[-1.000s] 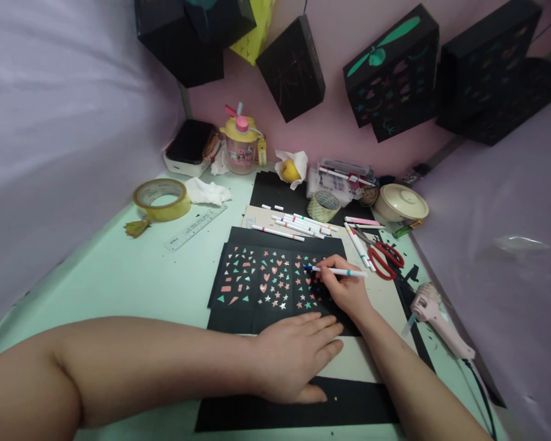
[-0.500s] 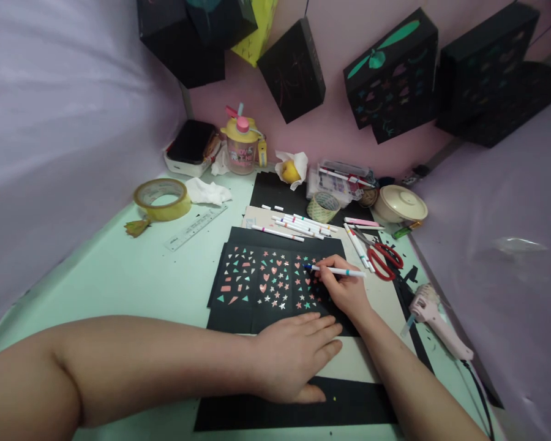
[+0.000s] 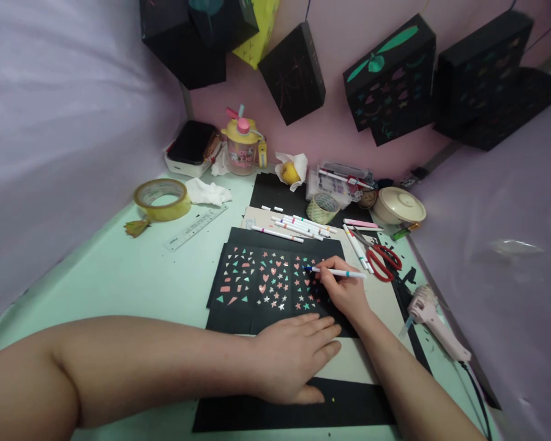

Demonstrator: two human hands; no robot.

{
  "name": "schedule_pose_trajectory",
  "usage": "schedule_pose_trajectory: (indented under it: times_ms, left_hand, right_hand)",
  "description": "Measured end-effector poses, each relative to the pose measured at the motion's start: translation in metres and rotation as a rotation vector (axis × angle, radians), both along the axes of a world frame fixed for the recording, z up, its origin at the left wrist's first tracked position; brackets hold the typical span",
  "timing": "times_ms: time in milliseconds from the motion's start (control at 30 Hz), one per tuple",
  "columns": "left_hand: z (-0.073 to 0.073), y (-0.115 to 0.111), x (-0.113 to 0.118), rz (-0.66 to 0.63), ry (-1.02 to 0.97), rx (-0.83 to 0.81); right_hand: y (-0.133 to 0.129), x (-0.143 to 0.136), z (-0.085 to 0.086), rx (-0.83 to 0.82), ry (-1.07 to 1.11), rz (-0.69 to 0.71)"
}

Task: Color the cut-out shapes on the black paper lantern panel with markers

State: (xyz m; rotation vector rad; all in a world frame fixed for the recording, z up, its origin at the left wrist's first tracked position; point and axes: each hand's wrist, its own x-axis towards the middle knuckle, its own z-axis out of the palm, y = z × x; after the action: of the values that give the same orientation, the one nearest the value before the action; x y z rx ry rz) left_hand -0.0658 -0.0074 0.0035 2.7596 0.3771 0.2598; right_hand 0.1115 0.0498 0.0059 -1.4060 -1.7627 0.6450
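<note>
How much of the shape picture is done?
Probably most: shapes cover the black card's left and middle. The right hand holds a pen at the right part, partly filled. What's left there, I can't tell; that hand hides some.

Mint-green table [image 3: 119,269] (rather cluttered) bears tape roll [image 3: 172,211], ruler [image 3: 196,229], tissue [image 3: 210,192].

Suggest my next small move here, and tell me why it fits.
Probably nudge the tip of the white marker slightly left, toward the nearest pink heart. The right hand grips the marker like a pen, blue tip beside that heart, and the left hand lies flat below the shapes, seemingly steadying the black paper.
</note>
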Motion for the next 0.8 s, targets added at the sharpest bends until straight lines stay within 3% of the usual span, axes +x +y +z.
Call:
schedule_pose_trajectory:
  times_ms: [800]
  left_hand:
    - [0.0019,0.0005,-0.0006,-0.004,-0.001,-0.001]
  right_hand:
    - [0.0014,0.0001,-0.0019,0.010,0.004,0.005]
